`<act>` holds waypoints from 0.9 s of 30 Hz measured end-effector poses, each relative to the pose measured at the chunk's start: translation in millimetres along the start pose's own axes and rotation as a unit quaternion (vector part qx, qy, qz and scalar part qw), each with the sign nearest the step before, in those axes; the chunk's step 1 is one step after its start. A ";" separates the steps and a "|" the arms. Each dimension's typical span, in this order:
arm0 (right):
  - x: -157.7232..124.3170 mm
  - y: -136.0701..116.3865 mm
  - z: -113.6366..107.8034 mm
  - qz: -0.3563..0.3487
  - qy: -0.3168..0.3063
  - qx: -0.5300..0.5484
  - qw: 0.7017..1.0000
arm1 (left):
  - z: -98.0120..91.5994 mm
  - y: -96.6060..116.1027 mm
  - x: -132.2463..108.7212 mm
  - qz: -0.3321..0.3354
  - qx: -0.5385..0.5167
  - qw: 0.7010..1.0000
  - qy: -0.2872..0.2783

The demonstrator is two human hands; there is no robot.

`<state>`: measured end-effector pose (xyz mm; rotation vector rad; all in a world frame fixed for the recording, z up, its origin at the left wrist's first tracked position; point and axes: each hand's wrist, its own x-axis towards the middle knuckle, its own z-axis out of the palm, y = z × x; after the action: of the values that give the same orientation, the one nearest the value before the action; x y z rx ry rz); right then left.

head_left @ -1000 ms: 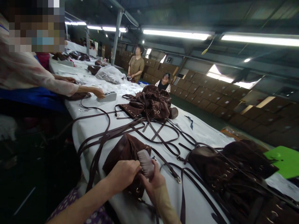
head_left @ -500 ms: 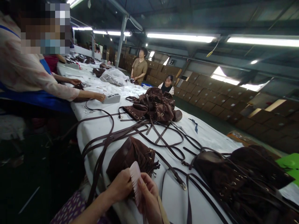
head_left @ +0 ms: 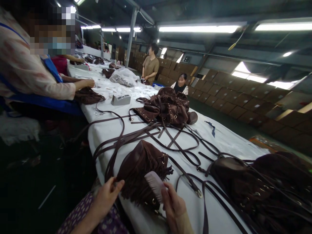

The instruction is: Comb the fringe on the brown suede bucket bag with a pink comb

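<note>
A dark brown fringed bag [head_left: 135, 162] lies on its side at the near edge of the table, its brass eyelets facing right. My right hand [head_left: 174, 204] grips a pale comb [head_left: 155, 185], whose teeth are over the hanging fringe. At the bag's lower left edge, my left hand [head_left: 107, 195] is closed, thumb and fingers pinching the bag's edge. Its fingertips are partly hidden. Long brown straps [head_left: 122, 139] trail over the white table from the bag and loop behind it.
More brown bags are heaped mid-table [head_left: 168, 107], and another pile [head_left: 263, 182] lies on the right. A grey tape dispenser [head_left: 120, 100] stands farther back. On the left, a co-worker in a blue apron [head_left: 48, 104] handles a brown bag [head_left: 89, 96]. Stacked cartons [head_left: 219, 91] line the far wall.
My hands have moved apart: the left has gone to the bag's lower left edge, the right holds the comb over the fringe. The co-worker's hand has left the tape dispenser.
</note>
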<state>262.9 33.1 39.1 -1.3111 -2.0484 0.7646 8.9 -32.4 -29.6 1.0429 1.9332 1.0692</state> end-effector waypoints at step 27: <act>88.2 -15.6 26.3 -0.237 -0.295 -0.264 0.887 | 31.6 65.9 106.3 0.033 0.225 0.973 0.025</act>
<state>204.1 105.1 47.7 -0.7904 -3.0746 0.4080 9.0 94.0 -3.8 1.3387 2.2556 0.7057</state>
